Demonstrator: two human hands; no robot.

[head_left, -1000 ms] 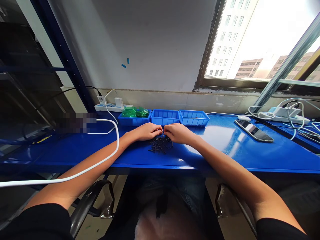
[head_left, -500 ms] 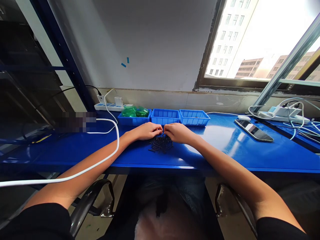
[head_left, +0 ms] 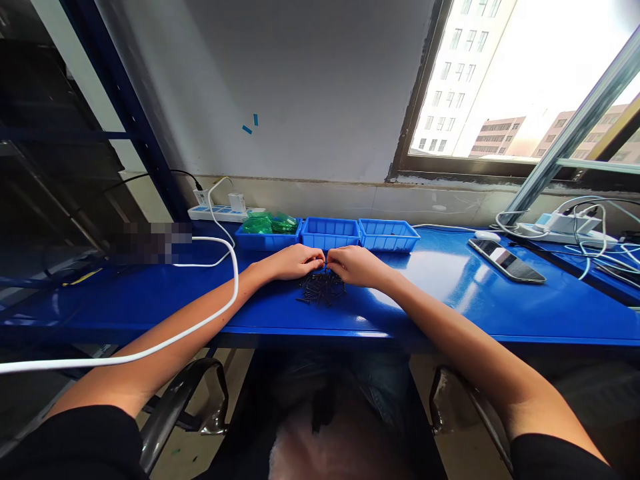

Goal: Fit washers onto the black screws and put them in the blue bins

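A heap of little black screws [head_left: 323,288] lies on the blue tabletop [head_left: 440,293], right in front of the person. The left hand [head_left: 295,261] and the right hand [head_left: 354,265] meet at the far edge of the heap. Their fingertips are pinched close together, almost touching each other, on something too small to make out. Most of the screws sit loose in the pile, so I think a lot of work is left.

Just behind the hands stand three blue trays in a row. The left tray [head_left: 267,241] holds green bags [head_left: 270,224]. The middle tray [head_left: 330,233] and the right tray [head_left: 389,235] look nearly bare inside, though I cannot see their bottoms well.

A white cable [head_left: 220,303] loops over the left arm and could snag it. A phone [head_left: 506,261] lies well off to the right. Nothing sits between the hands and the trays.
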